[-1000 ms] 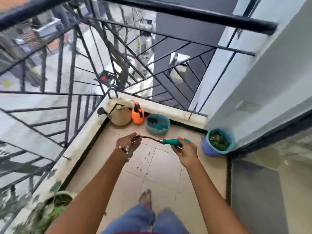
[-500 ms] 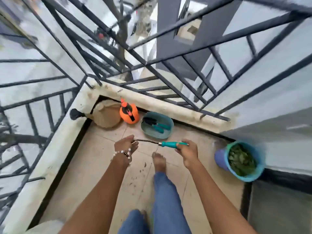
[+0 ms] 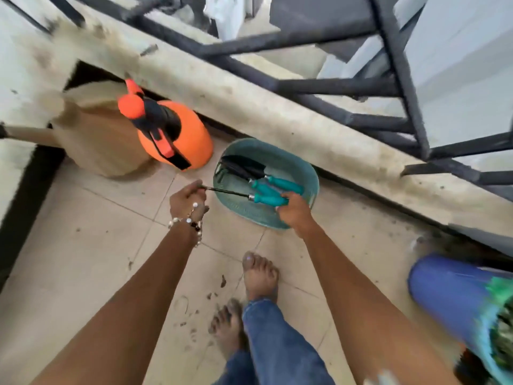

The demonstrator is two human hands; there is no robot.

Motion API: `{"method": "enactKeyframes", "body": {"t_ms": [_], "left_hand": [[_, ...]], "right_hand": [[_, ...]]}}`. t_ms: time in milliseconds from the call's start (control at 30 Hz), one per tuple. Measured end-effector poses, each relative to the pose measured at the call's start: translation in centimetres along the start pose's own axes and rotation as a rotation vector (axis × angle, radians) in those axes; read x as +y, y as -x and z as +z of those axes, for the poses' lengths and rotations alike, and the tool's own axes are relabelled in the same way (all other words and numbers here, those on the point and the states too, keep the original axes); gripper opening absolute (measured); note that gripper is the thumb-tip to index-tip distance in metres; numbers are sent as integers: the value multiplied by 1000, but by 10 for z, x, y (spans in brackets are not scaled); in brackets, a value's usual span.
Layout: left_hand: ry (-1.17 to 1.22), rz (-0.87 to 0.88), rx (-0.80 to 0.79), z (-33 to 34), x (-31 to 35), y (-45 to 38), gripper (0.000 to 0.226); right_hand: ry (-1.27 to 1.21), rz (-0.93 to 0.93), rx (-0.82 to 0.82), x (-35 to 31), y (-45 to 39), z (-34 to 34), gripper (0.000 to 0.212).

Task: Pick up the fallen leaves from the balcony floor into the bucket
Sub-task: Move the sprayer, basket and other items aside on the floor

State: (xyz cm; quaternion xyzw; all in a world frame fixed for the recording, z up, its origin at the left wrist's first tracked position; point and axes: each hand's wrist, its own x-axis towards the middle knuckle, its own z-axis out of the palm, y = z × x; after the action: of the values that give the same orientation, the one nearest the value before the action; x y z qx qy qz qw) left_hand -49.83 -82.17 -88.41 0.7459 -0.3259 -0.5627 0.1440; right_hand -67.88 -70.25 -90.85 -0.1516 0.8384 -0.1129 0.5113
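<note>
Teal oval basket [image 3: 304, 173] at twelve o'clock, two teal-handled black garden tools [image 3: 249, 170] lying inside. Over its near rim, the right hand [image 3: 294, 211] curls round the teal handle of a hand tool [image 3: 268, 198], while the left hand [image 3: 188, 197] pinches its dark metal end. Blue bucket [image 3: 449, 287], teal-rimmed, at four o'clock, greenery inside, blurred. Orange pressure sprayer [image 3: 180, 140] and tan watering can [image 3: 102, 140] stand at eleven, against the ledge [image 3: 277, 107]. Small leaf scraps [image 3: 223, 281] dot the tiles by the bare feet [image 3: 259, 276].
</note>
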Motion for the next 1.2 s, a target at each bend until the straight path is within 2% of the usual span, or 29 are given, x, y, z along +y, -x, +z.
{"method": "enactKeyframes", "body": {"t_ms": [133,200,300,400,500,600,700,767,867,933,1000,1033,1067,1133,1200], "left_hand": [[-7,79,-77,14,-25,-17,39],[-66,85,-48,19,-28,-16,40],[-46,-5,-21,18,-21,-6,44],[-45,-83,-53,-1,5,28,34],[-14,-105,-85,-31,46,92,24],[47,-132,-139,-69,86,156,20],[233,-210,-220,-121,115,229,23],[354,-198,-181,-158,131,283,24],[395,-83,-87,-208,143,358,21],[403,-29,0,-249,136,402,22],[543,-7,61,-292,120,441,22],[601,6,42,-303,112,450,21],[662,7,103,-338,91,482,21],[710,17,104,-356,78,498,23],[795,18,212,-400,35,550,23]], "right_hand": [[23,89,-18,7,-35,27,32],[12,114,-6,9,-37,35,32],[-17,101,6,8,-20,30,33],[-109,85,-12,-2,20,13,29],[-175,59,-64,-30,86,-18,12],[-214,16,-91,-67,161,-48,19],[-190,-63,-135,-109,252,-74,16],[-180,-150,-169,-141,315,-86,15],[-144,-278,-243,-176,396,-91,17],[-83,-352,-320,-191,445,-83,18],[-33,-422,-395,-202,496,-71,22],[-38,-447,-401,-203,510,-69,23],[21,-516,-430,-203,555,-52,22],[30,-539,-416,-206,575,-46,18],[119,-621,-502,-189,635,-9,17]]}}
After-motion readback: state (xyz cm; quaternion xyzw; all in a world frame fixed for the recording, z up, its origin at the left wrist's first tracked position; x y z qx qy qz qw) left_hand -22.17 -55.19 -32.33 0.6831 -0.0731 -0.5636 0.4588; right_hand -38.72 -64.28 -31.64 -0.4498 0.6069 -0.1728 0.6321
